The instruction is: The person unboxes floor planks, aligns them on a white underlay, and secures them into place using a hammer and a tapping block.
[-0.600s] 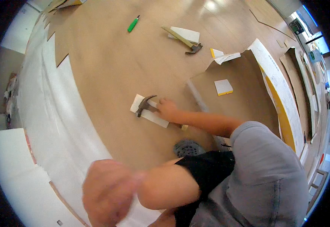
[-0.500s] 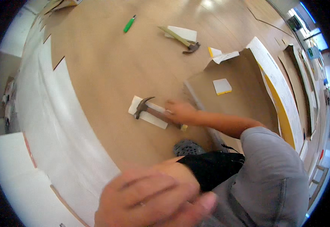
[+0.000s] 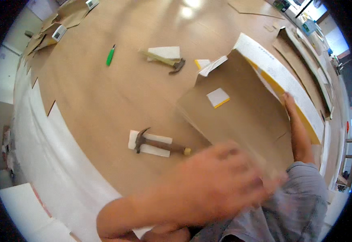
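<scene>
Our right grip point(image 3: 290, 107) touches an open carton point(image 3: 250, 111) and our left grip point(image 3: 224, 181) hangs blurred beside it, either's closure unclear, with floorboards point(image 3: 91, 92) laid ahead of both and white sheeting point(image 3: 59, 149) uncovered leftward.

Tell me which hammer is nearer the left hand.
The brown-handled hammer; the other hammer has a pale yellowish handle and lies farther from the left hand.

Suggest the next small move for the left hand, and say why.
Probably bring the left hand onto the near edge of the open carton: the right hand is at its raised white-and-yellow side, while the left, blurred in front of the carton, shows no clear hold on anything.
</scene>
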`<action>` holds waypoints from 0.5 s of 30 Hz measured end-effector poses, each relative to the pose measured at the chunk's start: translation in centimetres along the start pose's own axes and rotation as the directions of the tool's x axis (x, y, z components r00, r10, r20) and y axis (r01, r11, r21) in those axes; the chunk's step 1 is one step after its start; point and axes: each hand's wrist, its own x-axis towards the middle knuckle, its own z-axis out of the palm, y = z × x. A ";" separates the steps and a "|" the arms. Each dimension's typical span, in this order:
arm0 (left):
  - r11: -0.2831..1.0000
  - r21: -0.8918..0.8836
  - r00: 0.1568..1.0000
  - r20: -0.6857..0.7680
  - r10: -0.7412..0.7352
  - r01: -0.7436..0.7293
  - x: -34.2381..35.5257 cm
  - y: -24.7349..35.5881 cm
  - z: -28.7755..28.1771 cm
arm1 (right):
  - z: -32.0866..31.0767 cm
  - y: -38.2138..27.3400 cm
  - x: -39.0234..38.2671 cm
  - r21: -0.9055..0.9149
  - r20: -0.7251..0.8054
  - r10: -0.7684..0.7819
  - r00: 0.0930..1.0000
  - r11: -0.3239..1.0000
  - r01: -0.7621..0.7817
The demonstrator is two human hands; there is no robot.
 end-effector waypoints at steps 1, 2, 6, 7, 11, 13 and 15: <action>0.995 0.059 0.994 0.066 -0.089 0.085 -0.8 -2.3 0.7 | -1.2 1.6 1.1 -0.131 0.309 0.143 0.940 0.986 -0.107; 0.980 0.127 0.976 0.135 -0.169 0.153 -2.2 -5.6 2.2 | -0.4 3.4 -0.2 -0.198 0.419 0.109 0.901 0.980 -0.027; 0.669 0.187 0.656 0.136 -0.743 0.719 -11.9 -18.3 4.0 | 3.1 3.2 -6.5 -0.255 0.408 -0.151 0.900 0.928 0.271; 0.598 0.196 0.587 0.117 -0.801 0.777 -14.1 -20.5 4.1 | 2.0 1.5 -8.2 -0.286 0.428 -0.135 0.893 0.918 0.276; 0.337 0.333 0.336 0.062 -0.940 0.881 -28.1 -26.2 7.4 | 4.0 3.9 -11.3 -0.505 0.483 -0.020 0.875 0.810 0.297; 0.266 0.375 0.223 0.154 -0.963 0.888 -28.2 -24.7 9.0 | 5.8 10.2 -10.9 -0.388 0.310 -0.118 0.944 0.890 0.238; 0.182 0.098 0.165 0.167 -0.972 0.978 -36.3 -25.5 8.9 | 8.6 9.2 -12.0 -0.295 0.196 -0.193 0.961 0.923 0.245</action>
